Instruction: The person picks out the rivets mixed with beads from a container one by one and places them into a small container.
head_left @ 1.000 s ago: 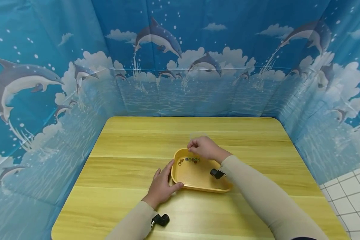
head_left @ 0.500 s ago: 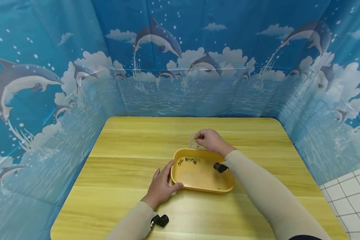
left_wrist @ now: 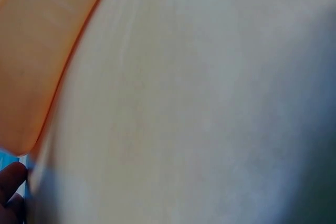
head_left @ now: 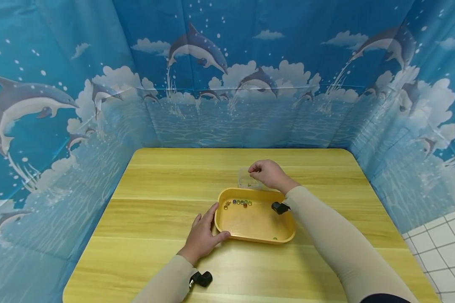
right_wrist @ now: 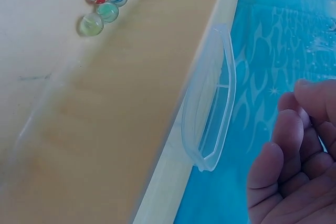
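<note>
A yellow tray (head_left: 250, 240) lies on the table with several glass marbles (head_left: 242, 202) along its far wall and a green marble (head_left: 274, 238) near its front right corner. Small gold-coloured pieces (head_left: 226, 205) sit at its far left. My left hand (head_left: 202, 237) rests against the tray's left corner, fingers extended and thumb at the front wall. Behind the tray is a clear plastic box (head_left: 244, 180) with tiny pieces in it. Above this box is my right hand (head_left: 269, 173), fingers bent and thumb near the index finger; anything between the fingertips is hidden.
A wood-patterned table (head_left: 167, 181) extends around the tray. Behind and beside it hangs a blue dolphin-print curtain (head_left: 227, 122). White tiles (head_left: 440, 248) show at the lower right. The right forearm (head_left: 341, 240) crosses over the table's right side.
My right hand has moved from the tray's far rim backward and slightly right, over the clear box, bringing the box into view. My left hand stays at the tray's left corner.
</note>
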